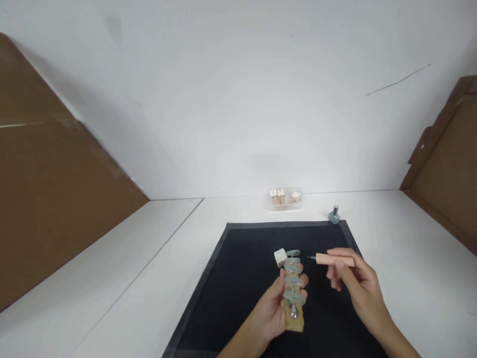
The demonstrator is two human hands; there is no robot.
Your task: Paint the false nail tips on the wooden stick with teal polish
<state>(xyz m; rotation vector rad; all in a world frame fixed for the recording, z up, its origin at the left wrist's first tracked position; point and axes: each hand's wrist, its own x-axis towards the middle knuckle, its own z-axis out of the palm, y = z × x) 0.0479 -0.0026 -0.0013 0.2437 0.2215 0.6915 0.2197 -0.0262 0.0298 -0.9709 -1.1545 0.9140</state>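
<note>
My left hand [274, 311] is closed around a yellowish nail display stand [294, 323], which carries several pale green false nails [293, 282] in a row. A silvery round piece [294, 311] shows near the stand's lower end. Close to its far end is a white cube-shaped bottle [280, 257]; whether it rests on the mat or is held against the stand, I cannot tell. To the right, my right hand [359, 278] pinches the peach handle of a nail polish brush [334, 259]. The dark brush tip points left, a little apart from the false nails.
A black mat [238, 278] lies on the white table [156, 278]. Behind it stands a clear tray [286, 207] with several white-and-peach bottles. A small teal bottle [334, 217] with a silver cap is at the mat's far right corner. Brown cardboard panels [55, 164] flank both sides.
</note>
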